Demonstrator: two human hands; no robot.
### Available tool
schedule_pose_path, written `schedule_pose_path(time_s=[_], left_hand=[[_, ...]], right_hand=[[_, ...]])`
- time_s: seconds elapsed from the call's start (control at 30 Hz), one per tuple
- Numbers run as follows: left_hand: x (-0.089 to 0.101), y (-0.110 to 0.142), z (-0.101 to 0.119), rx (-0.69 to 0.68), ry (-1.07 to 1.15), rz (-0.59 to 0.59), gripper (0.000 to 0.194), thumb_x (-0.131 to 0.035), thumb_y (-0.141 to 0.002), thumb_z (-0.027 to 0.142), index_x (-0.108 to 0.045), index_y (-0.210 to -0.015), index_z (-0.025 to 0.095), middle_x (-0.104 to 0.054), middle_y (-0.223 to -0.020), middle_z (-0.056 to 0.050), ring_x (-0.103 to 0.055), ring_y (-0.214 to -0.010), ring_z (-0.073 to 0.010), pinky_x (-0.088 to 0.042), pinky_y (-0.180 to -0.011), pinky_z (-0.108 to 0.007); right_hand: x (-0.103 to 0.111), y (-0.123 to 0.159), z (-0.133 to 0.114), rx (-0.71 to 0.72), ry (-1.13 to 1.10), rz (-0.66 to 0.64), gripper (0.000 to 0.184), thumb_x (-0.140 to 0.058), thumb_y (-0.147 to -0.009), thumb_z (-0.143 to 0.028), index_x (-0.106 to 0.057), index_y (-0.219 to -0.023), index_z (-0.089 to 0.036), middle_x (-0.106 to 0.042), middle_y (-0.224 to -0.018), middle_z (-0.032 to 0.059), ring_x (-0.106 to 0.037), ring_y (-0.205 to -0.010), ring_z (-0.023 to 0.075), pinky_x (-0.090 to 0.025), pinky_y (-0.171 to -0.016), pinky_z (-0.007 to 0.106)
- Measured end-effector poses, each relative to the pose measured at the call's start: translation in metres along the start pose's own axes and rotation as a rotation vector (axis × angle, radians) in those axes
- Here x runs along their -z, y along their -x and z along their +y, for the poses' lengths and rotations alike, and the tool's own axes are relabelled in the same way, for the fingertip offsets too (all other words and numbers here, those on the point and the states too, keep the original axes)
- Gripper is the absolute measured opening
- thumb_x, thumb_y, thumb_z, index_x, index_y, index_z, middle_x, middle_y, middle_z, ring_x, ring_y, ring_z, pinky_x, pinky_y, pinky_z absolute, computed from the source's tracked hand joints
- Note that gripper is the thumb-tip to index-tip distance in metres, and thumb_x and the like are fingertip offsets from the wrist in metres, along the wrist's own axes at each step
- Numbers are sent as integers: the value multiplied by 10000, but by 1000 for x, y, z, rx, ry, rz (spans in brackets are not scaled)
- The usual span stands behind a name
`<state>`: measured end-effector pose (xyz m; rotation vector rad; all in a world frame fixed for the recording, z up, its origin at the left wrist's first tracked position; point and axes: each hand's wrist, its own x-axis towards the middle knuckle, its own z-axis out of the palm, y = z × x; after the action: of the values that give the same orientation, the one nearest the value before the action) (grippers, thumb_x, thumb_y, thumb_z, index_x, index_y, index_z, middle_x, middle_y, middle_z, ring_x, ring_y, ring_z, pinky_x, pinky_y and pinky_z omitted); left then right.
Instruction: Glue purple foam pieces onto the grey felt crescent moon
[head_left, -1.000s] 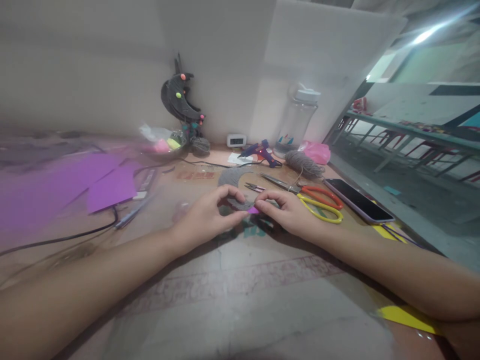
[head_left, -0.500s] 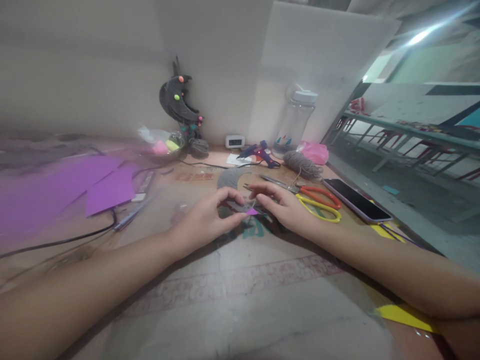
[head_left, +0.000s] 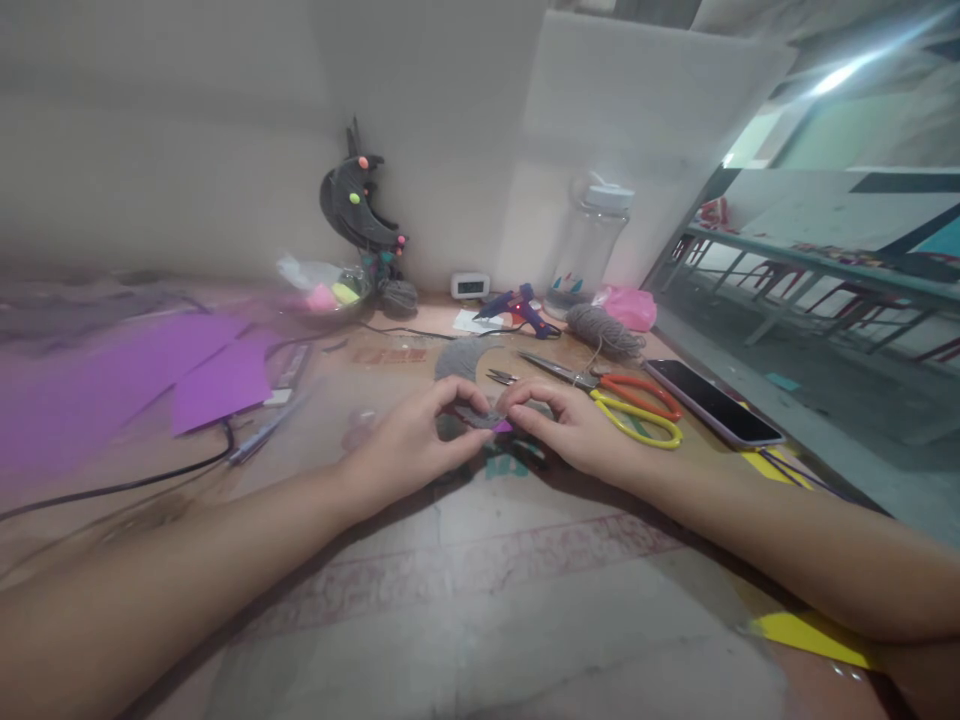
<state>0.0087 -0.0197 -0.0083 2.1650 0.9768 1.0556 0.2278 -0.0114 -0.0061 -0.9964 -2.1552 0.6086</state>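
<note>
My left hand (head_left: 431,430) pinches a small piece with grey yarn (head_left: 480,417) over a purple bit (head_left: 503,426), its thumb and index finger at the left end. My right hand (head_left: 559,420) meets it from the right, thumb and fingertips closed on the grey yarn; its exact grip is partly hidden. Just beyond my left fingers a grey crescent shape (head_left: 457,357) lies on the table. Right of it, thread snips (head_left: 501,377) and scissors with one orange and one yellow handle (head_left: 637,405) lie close to my right hand.
Behind stand a glue gun (head_left: 521,308), a small clock (head_left: 470,286), a bottle (head_left: 589,245) and a grey yarn skein (head_left: 604,330). A phone (head_left: 712,402) lies right. Purple sheets (head_left: 221,385) and a black cable (head_left: 150,485) are left. A dark crescent ornament (head_left: 352,205) is against the wall.
My right fingers have shifted slightly down and in, closing on the yarn by the purple bit. The snips show more behind them. My left hand stays nearly still.
</note>
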Motion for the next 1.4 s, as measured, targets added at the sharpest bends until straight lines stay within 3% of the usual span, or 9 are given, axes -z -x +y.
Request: schedule_pose_path(time_s=[0.37,0.57,0.77,0.87,0.97,1.03,1.17,1.27,1.4], left_hand=[[0,2,1,29,-18,-22,150,-655,-834,304,-601,-945,220,-681,-935,-3,-637,-858,-162,-504,-825,-304],[6,4,1,-57,-41,-91,198,-504,-946,375,-600,-1024,221,-685,-993,-20,-633,-949,-182,-473,-866,-307],[4,9,-1,-97,-36,-159,225,-371,-996,269,-586,-1041,222,-669,-969,-16,-620,-905,-163,-470,-848,-290],[-1,10,-5,-22,81,-74,296,-390,-997,289,-494,-1273,256,-624,-1210,-46,-589,-1090,-177,-462,-935,-300],[-5,9,-8,23,267,-7,535,-439,-985,329,-272,-1493,310,-412,-1520,-63,-434,-1352,-197,-376,-1095,-341],[-5,6,-7,56,392,-26,652,-461,-973,342,-153,-1548,331,-325,-1588,-62,-400,-1394,-200,-355,-1125,-361],[-4,1,-5,208,570,-67,770,-519,-918,325,-104,-1565,332,-503,-1472,-78,-566,-1248,-197,-465,-1029,-360],[-3,-2,-8,336,697,-82,766,-499,-873,276,-147,-1552,321,-678,-1218,-60,-693,-955,-189,-559,-842,-352],[-3,-5,-17,354,728,-36,453,-514,-813,253,-567,-1262,217,-727,-957,-64,-695,-850,-231,-579,-733,-371]], right_hand=[[1,0,-1,-154,27,32,207,-535,-938,-348,-663,-903,-190,-697,-949,44,-643,-961,205,-471,-889,350],[1,-4,15,-141,-195,188,280,-494,-970,-399,-638,-1081,-186,-691,-1112,80,-640,-1079,200,-480,-976,373],[6,-11,12,-136,-424,155,445,-597,-904,-472,-567,-1255,-199,-700,-990,65,-667,-989,202,-510,-928,390],[13,-15,0,-85,-461,80,500,-660,-872,-383,-521,-1324,-222,-685,-876,30,-668,-884,183,-525,-858,369],[17,-17,-9,-29,-440,43,328,-650,-878,-310,-609,-1189,-213,-689,-883,31,-667,-887,179,-524,-847,355],[16,-18,-12,-22,-386,71,219,-631,-886,-295,-653,-1085,-206,-697,-923,38,-663,-924,183,-515,-885,367],[6,-27,-14,-52,-347,103,203,-659,-846,-274,-649,-1035,-199,-692,-1027,52,-640,-999,196,-498,-945,388],[-3,-42,-16,-86,-389,-5,241,-648,-847,-279,-633,-1073,-198,-696,-982,43,-648,-926,183,-520,-885,363],[-11,-62,-22,-94,-412,-235,190,-645,-854,-304,-646,-1019,-209,-674,-878,8,-626,-706,134,-526,-684,287]])
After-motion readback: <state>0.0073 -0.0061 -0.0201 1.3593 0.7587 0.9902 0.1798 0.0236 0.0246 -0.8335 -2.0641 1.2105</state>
